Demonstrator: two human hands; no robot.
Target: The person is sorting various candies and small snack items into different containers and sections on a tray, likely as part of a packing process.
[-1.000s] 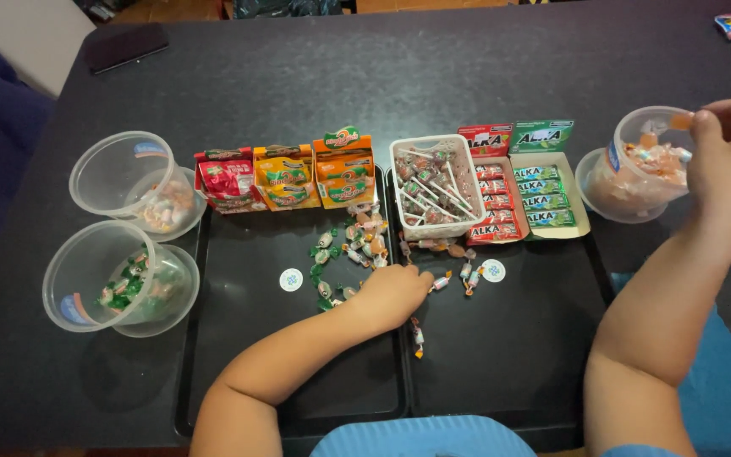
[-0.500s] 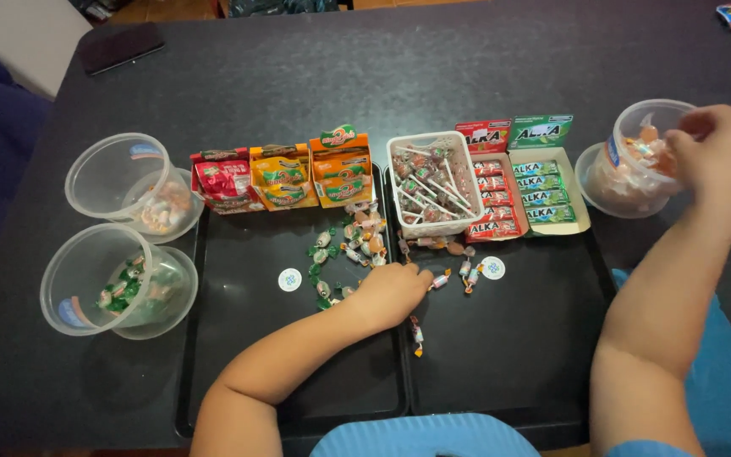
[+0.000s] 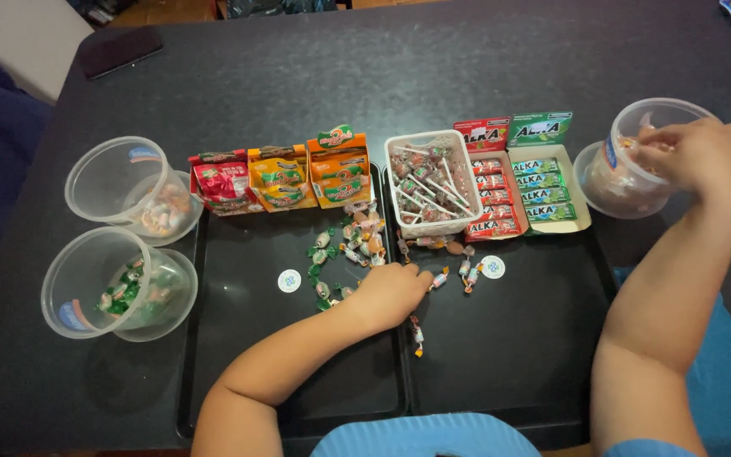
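While the right hand (image 3: 700,156) is curling its grip over the clear tub (image 3: 636,161) far off to the right, the left hand (image 3: 389,292) is sitting fingers-down among the loose candies (image 3: 357,241), which are trailing up-left just beyond its fingertips.

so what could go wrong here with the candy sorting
The clear tub lies tilted on the table's right side with the right hand at its mouth; a nudge could roll it and spill sweets. The left hand rests among loose wrapped candies on the black tray; sweeping could push some, like the one by the tray seam, off.
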